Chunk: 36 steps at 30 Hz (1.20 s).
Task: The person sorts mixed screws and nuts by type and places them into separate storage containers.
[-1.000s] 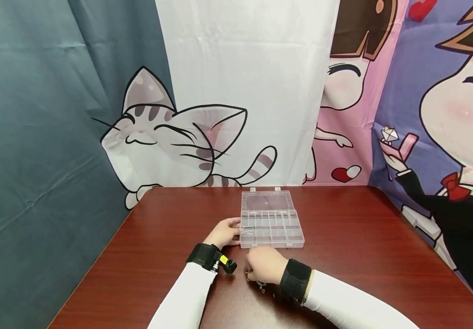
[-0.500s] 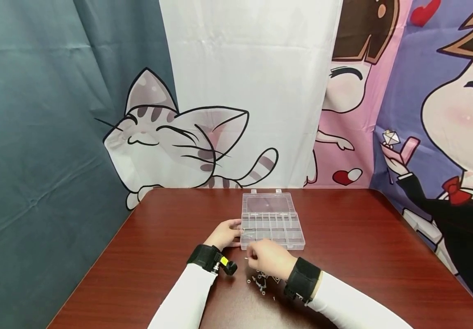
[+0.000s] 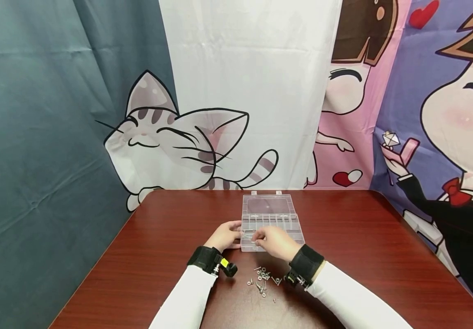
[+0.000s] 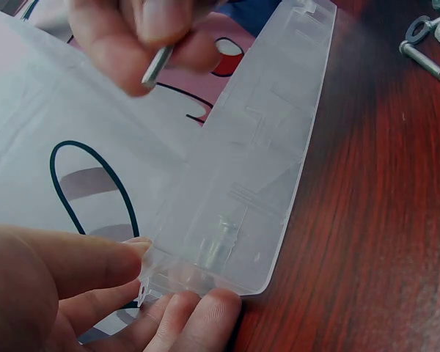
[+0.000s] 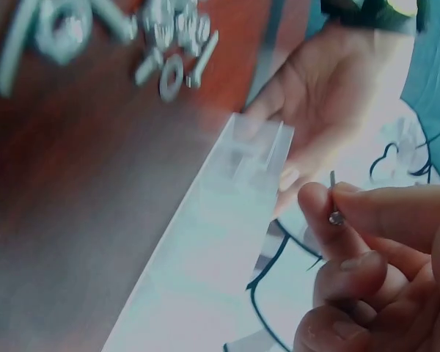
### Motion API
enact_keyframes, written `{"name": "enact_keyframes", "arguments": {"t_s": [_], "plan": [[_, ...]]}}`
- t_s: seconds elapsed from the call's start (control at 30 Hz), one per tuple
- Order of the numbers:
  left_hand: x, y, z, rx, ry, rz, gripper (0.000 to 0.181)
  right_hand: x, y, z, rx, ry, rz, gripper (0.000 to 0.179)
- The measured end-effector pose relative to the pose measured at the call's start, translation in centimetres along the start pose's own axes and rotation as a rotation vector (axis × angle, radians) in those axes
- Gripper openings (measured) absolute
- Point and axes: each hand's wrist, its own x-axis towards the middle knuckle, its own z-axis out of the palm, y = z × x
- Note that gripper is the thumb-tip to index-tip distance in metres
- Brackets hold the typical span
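Note:
A clear plastic compartment box [image 3: 291, 226] lies on the table with its lid [image 3: 267, 205] folded back. My left hand [image 3: 221, 236] grips its left end; in the left wrist view the thumb [image 4: 95, 258] is at the upper edge and the fingertips [image 4: 213, 315] press the side. Over the box's left compartments, my right hand [image 3: 275, 242] pinches a small metal screw [image 5: 336, 218] between thumb and index finger, its round head showing in the right wrist view. A few screws [image 4: 218, 242] show through the box wall near the left hand.
Several loose screws, nuts and washers [image 3: 263, 276] lie scattered on the red-brown table [image 3: 170, 283] in front of the box. A printed cloth backdrop [image 3: 244, 59] hangs behind the table. Each wrist wears a black strap with a small camera.
My right hand has risen from the loose hardware and moved forward over the box, carrying the screw. More of the pile now shows. The left hand stays on the box.

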Motion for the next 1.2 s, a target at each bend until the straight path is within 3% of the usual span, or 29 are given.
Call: {"name": "enact_keyframes", "arguments": {"t_s": [0.33, 0.47, 0.7, 1.2], "plan": [[0.1, 0.1, -0.1, -0.004, -0.006, -0.029, 0.052, 3.8, 2.2, -0.2, 0.073, 0.065, 0.107, 0.006], [0.2, 0.0, 0.0, -0.001, -0.005, -0.028, 0.052, 5.2, 2.7, -0.3, 0.070, 0.038, 0.122, 0.006], [-0.1, -0.2, 0.2, 0.010, -0.003, -0.028, 0.053, 6.5, 2.9, 0.2, 0.038, -0.088, 0.157, 0.005], [0.0, 0.5, -0.1, 0.002, 0.001, -0.035, 0.053, 8.2, 2.9, 1.2, -0.119, -0.115, 0.187, 0.009]]}}
